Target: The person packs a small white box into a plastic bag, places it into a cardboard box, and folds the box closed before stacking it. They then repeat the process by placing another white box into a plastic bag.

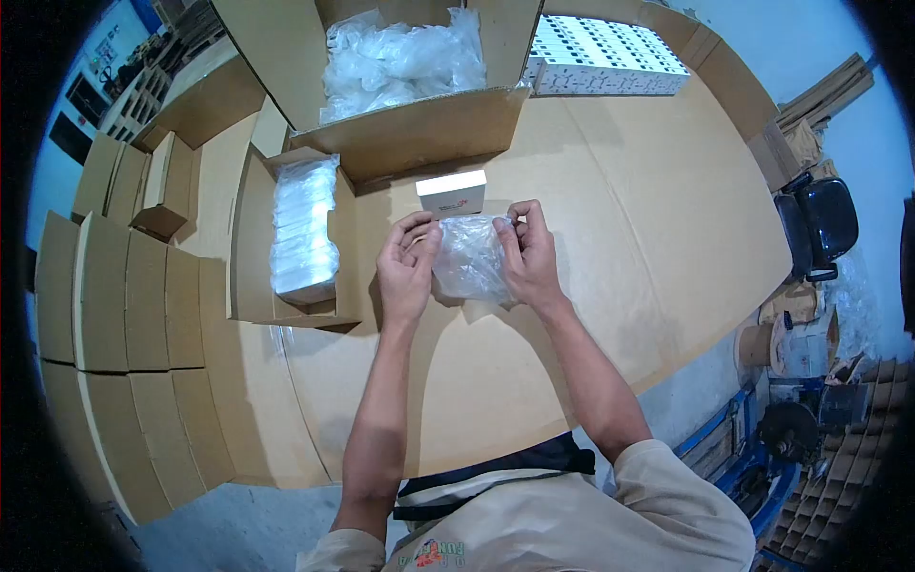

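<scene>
Between my two hands is a clear plastic bag (469, 259), crinkled and held just above the cardboard-covered table. My left hand (410, 259) pinches its upper left edge with curled fingers. At its upper right edge, my right hand (527, 253) grips the plastic between thumb and fingers. Whether anything lies inside the bag I cannot make out. Just beyond the bag, a small white box (452, 194) with a small printed mark stands on the table. Left of my left hand, an open carton (250, 243) holds a row of plastic-wrapped packs (305, 229).
A large open carton (429, 133) full of clear plastic bags (405, 62) stands at the back. Many small white boxes (610, 57) are stacked at the back right. Brown cartons (148, 296) line the left side. A black chair (824, 219) is beyond the table's right edge.
</scene>
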The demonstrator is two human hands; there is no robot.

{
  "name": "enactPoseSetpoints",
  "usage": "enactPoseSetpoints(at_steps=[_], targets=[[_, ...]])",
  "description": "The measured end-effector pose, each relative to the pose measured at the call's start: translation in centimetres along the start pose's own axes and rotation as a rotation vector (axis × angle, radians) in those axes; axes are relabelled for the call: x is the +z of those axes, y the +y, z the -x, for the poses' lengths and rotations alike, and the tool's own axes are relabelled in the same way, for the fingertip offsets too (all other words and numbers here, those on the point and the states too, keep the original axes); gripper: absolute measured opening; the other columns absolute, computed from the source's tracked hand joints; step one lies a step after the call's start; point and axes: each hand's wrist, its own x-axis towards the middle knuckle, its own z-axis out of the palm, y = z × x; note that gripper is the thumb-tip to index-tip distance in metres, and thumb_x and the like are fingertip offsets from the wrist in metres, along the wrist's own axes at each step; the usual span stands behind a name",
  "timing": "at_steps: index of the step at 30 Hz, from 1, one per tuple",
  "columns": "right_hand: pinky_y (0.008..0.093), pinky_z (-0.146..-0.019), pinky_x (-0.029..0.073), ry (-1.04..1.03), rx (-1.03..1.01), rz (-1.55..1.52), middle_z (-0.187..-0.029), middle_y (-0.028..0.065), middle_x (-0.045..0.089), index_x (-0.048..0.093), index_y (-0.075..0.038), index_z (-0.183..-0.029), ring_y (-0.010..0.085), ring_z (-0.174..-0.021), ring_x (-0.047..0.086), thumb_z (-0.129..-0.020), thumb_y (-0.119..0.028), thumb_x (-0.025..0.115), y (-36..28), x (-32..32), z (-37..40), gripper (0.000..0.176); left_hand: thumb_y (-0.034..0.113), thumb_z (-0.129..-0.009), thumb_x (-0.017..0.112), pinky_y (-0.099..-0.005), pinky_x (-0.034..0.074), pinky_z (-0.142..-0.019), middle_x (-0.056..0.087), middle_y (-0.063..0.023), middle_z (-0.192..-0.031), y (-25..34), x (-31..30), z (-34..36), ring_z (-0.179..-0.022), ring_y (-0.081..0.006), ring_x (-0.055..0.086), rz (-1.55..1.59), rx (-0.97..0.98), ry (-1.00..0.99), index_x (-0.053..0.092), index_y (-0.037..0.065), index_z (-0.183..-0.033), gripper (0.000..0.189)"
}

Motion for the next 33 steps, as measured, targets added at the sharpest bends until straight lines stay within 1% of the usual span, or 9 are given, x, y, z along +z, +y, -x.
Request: enactPoseSetpoints(at_steps=[3,9,12,15,18,21,24,30,33], targets=[[0.0307,-0.051,0.038,-0.003,-0.012,-0.038,-0.060,0.0064,0.050,0.047,-0.003,-0.105,0.0111,-0.054,0.044,-0.101,-0.007,0.059,0.3,0.4,0.1,0.013,0.010,-0.102,0.065,-0.0228,0.054,-0.081,0.070,-0.0048,-0.101,-0.7,-0.5,0.2,-0.093,-0.0078,0.065,-0.165,-0.042,-0.121,0.066,-0.002,-0.116,0.018],[0.0319,-0.051,0.039,-0.065,-0.032,0.042,-0.059,0.0106,0.054,0.048,-0.002,-0.107,0.0134,-0.053,0.049,-0.101,-0.007,0.057,-0.3,0.1,0.1,0.011,0.017,-0.107,0.059,-0.0223,0.051,-0.076,0.067,-0.0013,-0.094,-1.2,-0.5,0.0,-0.086,-0.0066,0.061,-0.238,0.109,0.057,0.068,0.001,-0.111,0.019],[0.0320,-0.050,0.038,-0.070,-0.062,0.061,-0.059,0.0115,0.056,0.048,-0.002,-0.108,0.0132,-0.052,0.050,-0.102,-0.007,0.057,-0.3,-0.1,0.1,0.012,0.018,-0.108,0.057,-0.0214,0.050,-0.074,0.064,0.0007,-0.088,-0.6,-1.2,-0.3,-0.082,-0.0065,0.059,-0.167,0.049,0.105,0.068,0.002,-0.107,0.020],[0.0324,-0.050,0.038,-0.058,-0.022,0.041,-0.059,0.0115,0.057,0.049,-0.002,-0.108,0.0130,-0.052,0.049,-0.103,-0.009,0.057,-0.5,-0.2,0.2,0.012,0.014,-0.104,0.063,-0.0202,0.050,-0.073,0.062,0.0009,-0.084,0.2,-1.4,-0.4,-0.081,-0.0061,0.059,-0.051,0.027,0.055,0.068,0.001,-0.105,0.014],[0.0325,-0.051,0.039,-0.069,0.043,0.008,-0.059,0.0118,0.057,0.049,-0.002,-0.108,0.0129,-0.052,0.051,-0.103,-0.010,0.058,-0.8,-0.1,0.2,0.012,0.009,-0.099,0.070,-0.0208,0.050,-0.072,0.063,0.0002,-0.087,0.7,0.3,0.4,-0.082,-0.0060,0.059,-0.068,0.054,0.017,0.067,0.000,-0.103,0.010],[0.0330,-0.051,0.041,-0.125,0.017,0.011,-0.059,0.0127,0.059,0.049,-0.003,-0.108,0.0137,-0.052,0.053,-0.103,-0.010,0.058,-0.9,-0.4,0.2,0.013,0.004,-0.093,0.076,-0.0220,0.051,-0.074,0.064,-0.0008,-0.091,0.1,-0.4,0.2,-0.083,-0.0066,0.060,-0.165,0.034,-0.018,0.066,-0.001,-0.103,0.015],[0.0328,-0.052,0.043,-0.170,-0.031,0.065,-0.061,0.0145,0.061,0.050,-0.003,-0.109,0.0168,-0.052,0.056,-0.102,-0.009,0.059,-1.0,-0.8,0.0,0.013,0.002,-0.092,0.076,-0.0228,0.051,-0.076,0.065,-0.0014,-0.094,-0.2,-1.2,-0.3,-0.084,-0.0073,0.061,-0.112,0.089,-0.065,0.065,0.000,-0.102,0.016],[0.0351,-0.055,0.048,-0.201,-0.114,0.160,-0.065,0.0177,0.063,0.053,-0.004,-0.109,0.0269,-0.058,0.067,-0.100,-0.006,0.063,-1.3,-1.1,0.2,0.014,-0.001,-0.094,0.073,-0.0222,0.049,-0.075,0.060,0.0007,-0.096,0.5,-2.2,-0.3,-0.088,-0.0067,0.059,-0.113,0.041,-0.210,0.061,0.002,-0.102,0.014],[0.0362,-0.057,0.050,-0.200,-0.162,0.186,-0.067,0.0185,0.064,0.053,-0.004,-0.109,0.0284,-0.061,0.070,-0.099,-0.005,0.065,-1.2,-1.0,0.3,0.016,-0.003,-0.094,0.072,-0.0219,0.049,-0.075,0.059,0.0006,-0.096,0.8,-2.4,-0.3,-0.087,-0.0067,0.059,-0.105,-0.070,-0.226,0.060,0.002,-0.102,0.016]])
